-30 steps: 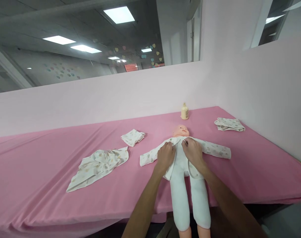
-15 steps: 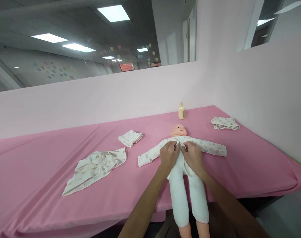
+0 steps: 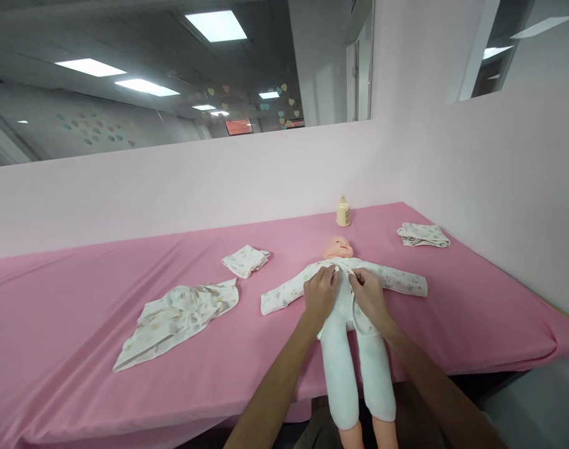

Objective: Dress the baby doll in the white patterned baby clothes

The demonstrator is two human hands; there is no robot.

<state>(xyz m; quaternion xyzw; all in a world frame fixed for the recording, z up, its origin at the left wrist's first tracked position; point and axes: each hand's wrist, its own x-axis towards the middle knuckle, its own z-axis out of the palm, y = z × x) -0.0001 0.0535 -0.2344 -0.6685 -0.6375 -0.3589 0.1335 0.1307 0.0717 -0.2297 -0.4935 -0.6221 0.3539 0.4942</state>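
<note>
A baby doll lies on its back, its white legs reaching over the table's near edge. A white patterned baby shirt covers both its arms, and the front hangs apart over the chest. My left hand is closed at the shirt's front near the neck, pinching its edge. Just right of it, my right hand is closed on the other front edge of the shirt. The fingertips hide part of the cloth.
A pink sheet covers the table. Left of the doll lie a folded patterned cloth and a spread patterned garment. A cream pump bottle stands behind the head; another folded patterned cloth lies at the back right. Walls border the table.
My right hand has moved slightly to the right, drawing its side of the shirt front away from my left hand. The left hand stays almost in place.
</note>
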